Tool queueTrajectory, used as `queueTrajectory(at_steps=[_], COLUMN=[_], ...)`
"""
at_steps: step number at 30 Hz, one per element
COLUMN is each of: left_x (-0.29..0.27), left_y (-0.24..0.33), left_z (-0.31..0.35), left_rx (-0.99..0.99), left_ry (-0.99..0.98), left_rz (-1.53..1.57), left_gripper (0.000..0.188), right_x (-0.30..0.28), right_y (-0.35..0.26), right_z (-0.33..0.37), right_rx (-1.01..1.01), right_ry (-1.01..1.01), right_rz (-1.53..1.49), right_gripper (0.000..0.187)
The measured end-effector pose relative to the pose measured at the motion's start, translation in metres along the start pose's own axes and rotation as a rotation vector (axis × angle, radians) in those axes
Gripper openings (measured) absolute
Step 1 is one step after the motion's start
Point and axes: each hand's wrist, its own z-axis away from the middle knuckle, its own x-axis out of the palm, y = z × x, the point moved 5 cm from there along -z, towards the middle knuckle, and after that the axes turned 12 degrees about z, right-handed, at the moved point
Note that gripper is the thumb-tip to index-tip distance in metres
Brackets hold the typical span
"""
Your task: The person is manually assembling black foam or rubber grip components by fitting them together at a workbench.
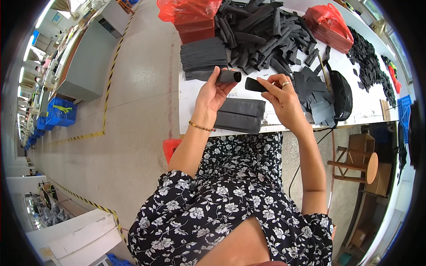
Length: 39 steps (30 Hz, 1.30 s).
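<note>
My left hand [211, 96] is closed around a dark grey fabric tube [229, 76], whose round open end points right. Between the thumb and fingers of my right hand [284, 96] is a small flat dark piece [254, 84], held a short gap from the tube's mouth. Below my hands, flat black fabric sleeves [240, 116] lie side by side near the table's front edge. A neat stack of dark fabric sleeves [203, 54] sits just beyond my left hand. Right of my right hand are loose flat dark pieces [314, 95].
A large heap of dark rolled tubes [262, 35] covers the table's far middle. Red plastic bags [190, 17] stand at the back, another [329, 27] farther right. A black rounded object [342, 95] with a cord rests at the right. A wooden stool [371, 168] stands below.
</note>
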Motion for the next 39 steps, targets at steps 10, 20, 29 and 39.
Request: queueTrajectory(at_steps=[10, 20, 29, 39], left_x=[0.006, 0.034, 0.057, 0.056], left_y=[-0.008, -0.009, -0.002, -0.009], left_z=[0.004, 0.029, 0.037, 0.039], left_rx=[-0.021, 0.09, 0.099, 0.136], left_ry=[-0.007, -0.117, -0.189, -0.172], left_rz=[-0.094, -0.338, -0.386, -0.382], left_gripper=[0.024, 0.032, 0.032, 0.031], right_x=[-0.008, -0.015, -0.033, -0.026], right_y=[-0.017, -0.031, -0.038, -0.042], right_z=[-0.011, -0.006, -0.005, 0.001], right_rx=[-0.13, -0.255, -0.216, -0.315], right_ry=[-0.072, 0.066, 0.089, 0.107], right_rz=[0.148, 0.449, 0.352, 0.585], right_gripper=[0.03, 0.038, 0.041, 0.043])
